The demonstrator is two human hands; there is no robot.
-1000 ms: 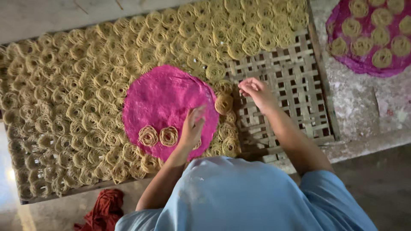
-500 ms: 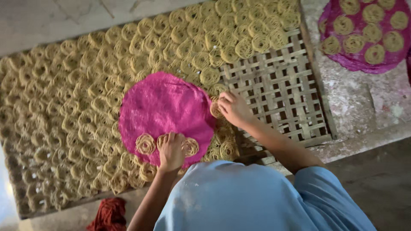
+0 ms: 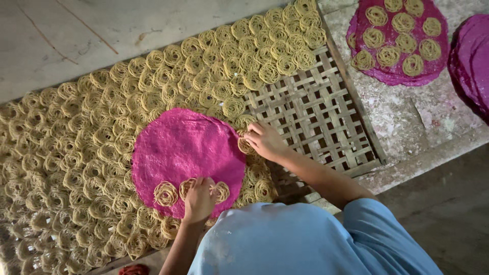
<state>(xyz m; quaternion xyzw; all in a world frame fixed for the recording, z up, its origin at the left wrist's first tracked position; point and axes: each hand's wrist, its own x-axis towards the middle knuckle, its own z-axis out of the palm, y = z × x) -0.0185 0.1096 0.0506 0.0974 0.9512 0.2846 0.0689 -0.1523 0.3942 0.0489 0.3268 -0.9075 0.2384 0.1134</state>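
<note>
Noodle coils lie packed edge to edge over a woven bamboo tray (image 3: 326, 122), and a round pink mat (image 3: 183, 153) rests on top of them near the tray's middle. The pink mat serves as the landmark here.

On the mat's near edge sit three coils in a short row. The left hand (image 3: 198, 198) lies over the middle one, fingers curled down on it; the grip looks closed around that coil (image 3: 189, 187), though the palm hides the contact itself. One free coil (image 3: 166, 193) lies just to the left of that hand, another (image 3: 222, 191) just to its right, both still on the mat.

At the mat's right edge the right hand (image 3: 265, 141) pinches a single coil (image 3: 245, 146) that sits half on the mat's rim, half on the coils below. Thumb and fingers close on it from the right side.

Bare lattice shows to the right of the mat, just beyond the right hand, so that hand is the nearer one to the open stretch of tray. The row on the mat's near edge runs left to right, across the left forearm.

Well to the right of the mat, off the tray, a second pink mat (image 3: 395, 76) carries more coils, and a stack of empty mats (image 3: 471, 61) lies beside it on the stone floor (image 3: 407, 122).
</note>
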